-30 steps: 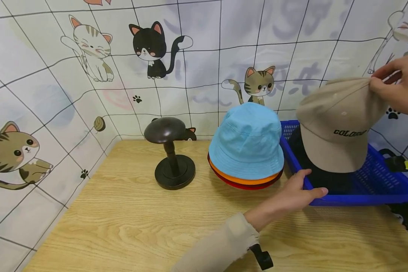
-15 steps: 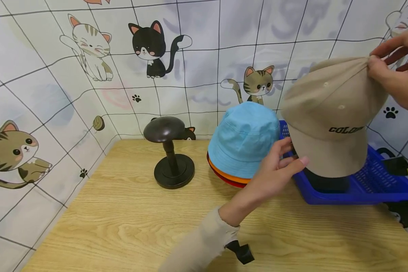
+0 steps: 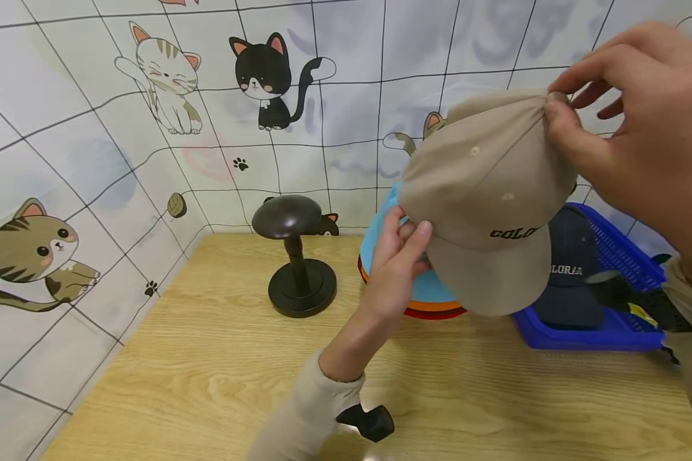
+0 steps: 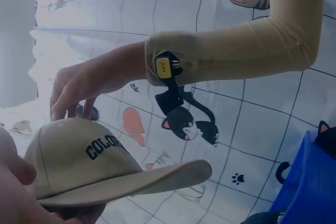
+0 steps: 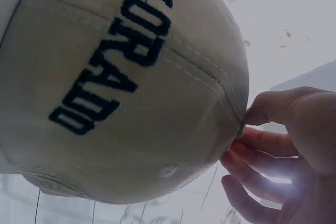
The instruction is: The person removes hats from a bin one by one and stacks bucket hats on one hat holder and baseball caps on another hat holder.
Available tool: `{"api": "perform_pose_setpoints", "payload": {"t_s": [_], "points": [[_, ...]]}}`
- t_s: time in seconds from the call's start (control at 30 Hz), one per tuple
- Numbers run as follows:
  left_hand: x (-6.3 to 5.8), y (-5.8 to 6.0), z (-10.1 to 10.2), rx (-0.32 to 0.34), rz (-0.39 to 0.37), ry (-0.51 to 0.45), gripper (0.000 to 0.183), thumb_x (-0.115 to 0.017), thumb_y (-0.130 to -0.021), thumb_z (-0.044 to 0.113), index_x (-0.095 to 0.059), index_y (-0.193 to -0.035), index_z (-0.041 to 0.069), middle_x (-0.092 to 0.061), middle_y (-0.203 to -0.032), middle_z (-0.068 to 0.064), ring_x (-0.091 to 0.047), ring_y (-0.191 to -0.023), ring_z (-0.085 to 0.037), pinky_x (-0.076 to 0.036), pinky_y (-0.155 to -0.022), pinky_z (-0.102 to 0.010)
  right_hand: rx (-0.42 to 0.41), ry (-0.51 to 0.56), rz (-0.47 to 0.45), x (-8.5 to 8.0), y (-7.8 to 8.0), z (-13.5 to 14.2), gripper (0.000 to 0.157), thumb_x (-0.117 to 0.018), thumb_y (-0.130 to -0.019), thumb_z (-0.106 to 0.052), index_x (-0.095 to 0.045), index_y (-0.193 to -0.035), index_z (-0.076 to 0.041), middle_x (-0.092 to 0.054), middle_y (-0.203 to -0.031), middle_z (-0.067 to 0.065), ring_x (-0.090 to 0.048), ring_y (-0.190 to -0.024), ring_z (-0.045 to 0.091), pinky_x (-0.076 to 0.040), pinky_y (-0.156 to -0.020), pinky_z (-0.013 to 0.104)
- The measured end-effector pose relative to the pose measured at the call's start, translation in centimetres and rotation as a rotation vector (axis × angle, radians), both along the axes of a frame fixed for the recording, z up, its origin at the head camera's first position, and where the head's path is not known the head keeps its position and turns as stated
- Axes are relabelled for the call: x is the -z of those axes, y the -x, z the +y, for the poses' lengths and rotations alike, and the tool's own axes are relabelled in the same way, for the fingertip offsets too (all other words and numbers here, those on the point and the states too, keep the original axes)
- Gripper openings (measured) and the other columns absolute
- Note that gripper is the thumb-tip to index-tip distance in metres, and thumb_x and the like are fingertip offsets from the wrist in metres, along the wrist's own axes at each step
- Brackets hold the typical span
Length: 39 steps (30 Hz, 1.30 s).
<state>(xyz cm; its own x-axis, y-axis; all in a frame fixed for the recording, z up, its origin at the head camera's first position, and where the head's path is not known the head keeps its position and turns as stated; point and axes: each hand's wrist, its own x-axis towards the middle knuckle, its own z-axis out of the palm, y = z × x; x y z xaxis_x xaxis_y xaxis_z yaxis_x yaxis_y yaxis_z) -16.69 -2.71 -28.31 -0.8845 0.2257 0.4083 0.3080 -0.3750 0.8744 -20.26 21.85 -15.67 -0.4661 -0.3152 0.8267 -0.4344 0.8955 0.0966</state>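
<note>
A beige baseball cap (image 3: 478,186) with dark lettering hangs in the air, brim downward, in front of the stacked hats in the head view. My right hand (image 3: 640,109) pinches the top of its crown between thumb and fingers. At the cap's lower left edge is my left hand (image 3: 392,269), its thumb over the edge and its fingers curled behind and below. In the left wrist view that hand's fingers (image 4: 84,213) lie under the brim. The right wrist view shows the lettered crown (image 5: 115,72) with the right fingertips at its top button.
A dark mushroom-shaped hat stand (image 3: 288,221) stands left of centre on the wooden table (image 3: 219,358). Behind the cap is a stack of bucket hats, light blue (image 3: 380,221) on top. A blue basket (image 3: 588,339) at the right holds a dark lettered cap (image 3: 568,282).
My right hand has lifted the beige cap out over the basket and carried it left. My left hand has left the basket rim and come up to the cap's edge.
</note>
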Motion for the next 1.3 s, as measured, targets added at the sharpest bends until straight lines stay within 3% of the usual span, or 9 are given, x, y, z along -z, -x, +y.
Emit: {"api": "perform_pose_setpoints", "payload": {"t_s": [0.07, 0.2, 0.33, 0.47, 0.6, 0.63, 0.77, 1.13, 1.3], "points": [[-0.3, -0.1, -0.9, -0.028, -0.003, -0.033, 0.036, -0.043, -0.110, 0.017, -0.041, -0.145, 0.011, -0.060, -0.135, -0.020, -0.063, -0.113, -0.017, -0.056, -0.095, -0.036, -0.012, -0.046, 0.044, -0.3, -0.7, -1.5, 0.044, -0.054, -0.103, -0.032, -0.067, -0.129, 0.001, -0.064, -0.128, 0.020, -0.064, -0.100, 0.037, -0.047, -0.089, 0.013], [-0.5, -0.1, -2.6, -0.072, -0.001, -0.098, 0.033, -0.040, -0.111, 0.019, -0.042, -0.144, 0.012, -0.060, -0.124, -0.007, -0.061, -0.114, -0.018, -0.054, -0.096, -0.037, -0.087, -0.085, 0.172, -0.3, -1.1, -4.2, 0.039, -0.055, -0.102, -0.031, -0.071, -0.118, 0.001, -0.069, -0.117, 0.018, -0.069, -0.085, 0.033, -0.051, -0.067, 0.046], [-0.5, -0.1, -4.4, -0.124, 0.020, -0.161, 0.026, -0.037, -0.111, 0.020, -0.043, -0.136, 0.014, -0.055, -0.121, 0.001, -0.055, -0.116, -0.015, -0.049, -0.096, -0.031, -0.182, -0.041, 0.250, -0.1, -1.2, -7.2, 0.033, -0.056, -0.100, -0.028, -0.074, -0.106, -0.001, -0.071, -0.105, 0.015, -0.070, -0.078, 0.028, -0.044, -0.060, 0.036], [-0.5, 0.2, -6.0, -0.191, 0.046, -0.216, 0.021, -0.036, -0.112, 0.020, -0.045, -0.131, 0.016, -0.053, -0.119, 0.003, -0.053, -0.107, -0.010, -0.044, -0.092, -0.024, -0.241, 0.009, 0.227, 0.4, -1.7, -9.9, 0.033, -0.054, -0.102, -0.029, -0.072, -0.103, -0.002, -0.069, -0.102, 0.014, -0.071, -0.083, 0.026, -0.041, -0.056, 0.037], [-0.2, 0.8, -7.6, -0.247, 0.072, -0.246, 0.023, -0.035, -0.113, 0.024, -0.047, -0.132, 0.018, -0.054, -0.120, 0.003, -0.055, -0.109, -0.011, -0.044, -0.098, -0.028, -0.282, 0.055, 0.189, 1.3, -2.0, -12.0, 0.032, -0.055, -0.102, -0.029, -0.072, -0.102, -0.003, -0.069, -0.103, 0.012, -0.072, -0.086, 0.025, -0.041, -0.053, 0.038], [-0.1, 0.9, -8.0, -0.253, 0.080, -0.252, 0.024, -0.035, -0.113, 0.026, -0.047, -0.133, 0.018, -0.054, -0.122, 0.004, -0.053, -0.118, -0.012, -0.040, -0.106, -0.031, -0.294, 0.068, 0.178, 1.5, -2.0, -12.5, 0.031, -0.056, -0.102, -0.029, -0.072, -0.101, -0.002, -0.069, -0.102, 0.012, -0.073, -0.085, 0.025, -0.042, -0.052, 0.038], [0.3, 1.6, -9.7, -0.296, 0.092, -0.239, 0.021, -0.039, -0.113, 0.029, -0.047, -0.130, 0.021, -0.055, -0.113, 0.005, -0.055, -0.111, -0.012, -0.040, -0.103, -0.030, -0.352, 0.108, 0.125, 2.3, -2.4, -14.1, 0.025, -0.059, -0.102, -0.023, -0.073, -0.100, -0.002, -0.069, -0.102, 0.014, -0.072, -0.084, 0.027, -0.043, -0.052, 0.037], [1.2, 3.4, -13.4, -0.263, 0.100, -0.254, 0.027, -0.046, -0.110, 0.022, -0.050, -0.136, 0.029, -0.058, -0.114, 0.007, -0.064, -0.092, -0.010, -0.047, -0.089, -0.025, -0.459, 0.266, 0.001, 4.9, -2.0, -16.6, 0.017, -0.069, -0.098, -0.016, -0.072, -0.101, 0.000, -0.068, -0.102, 0.014, -0.070, -0.082, 0.022, -0.060, -0.070, 0.037], [1.5, 4.5, -14.8, -0.239, 0.103, -0.271, 0.033, -0.045, -0.110, 0.019, -0.048, -0.142, 0.030, -0.057, -0.121, 0.006, -0.065, -0.092, -0.009, -0.049, -0.088, -0.025, -0.542, 0.394, -0.085, 5.9, -1.4, -16.8, 0.019, -0.068, -0.098, -0.016, -0.072, -0.108, -0.001, -0.067, -0.108, 0.015, -0.068, -0.094, 0.022, -0.059, -0.079, 0.038]]}}
